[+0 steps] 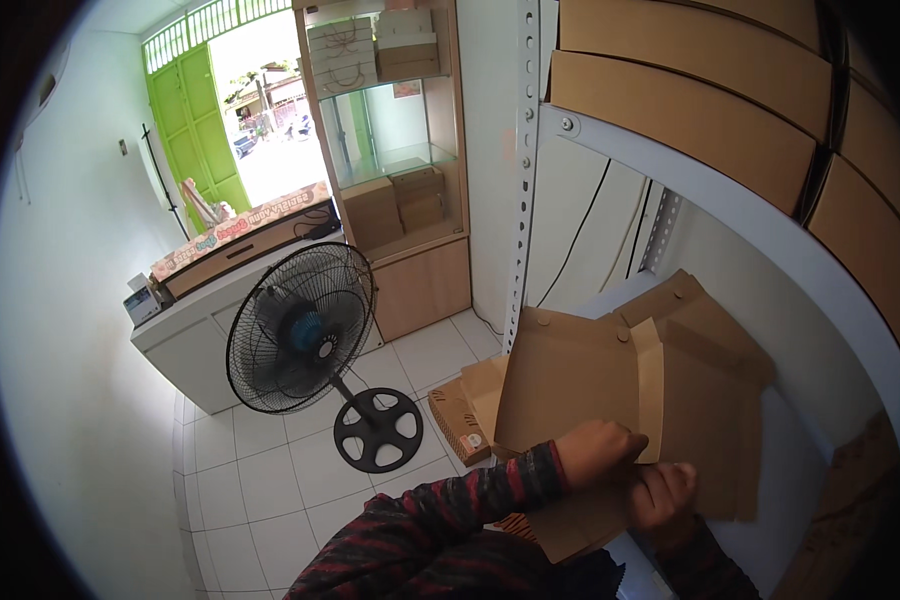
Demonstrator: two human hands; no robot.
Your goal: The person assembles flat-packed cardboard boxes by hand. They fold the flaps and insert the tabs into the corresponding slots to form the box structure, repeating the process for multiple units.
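Observation:
My left hand (598,452) reaches in from the lower left in a dark striped sleeve, its fingers curled at the edge of a brown cardboard box blank (575,375). Just below and to the right, my right hand (662,497) is closed with bent fingers on the same cardboard. A narrow folded flap (650,385) stands up beyond the hands. The blank is partly unfolded, with a lower panel (580,525) under my left forearm. Fingertips and the gripped edge are partly hidden. More flat cardboard (715,385) lies beneath and to the right.
Stacked brown boxes (680,130) fill the upper rack shelf (630,135) overhead at right. A perforated metal upright (523,180) stands beyond the cardboard. A patterned box (458,428) sits on the tiled floor, near a black standing fan (305,330). A white counter (195,355) and glass cabinet (395,160) stand farther back.

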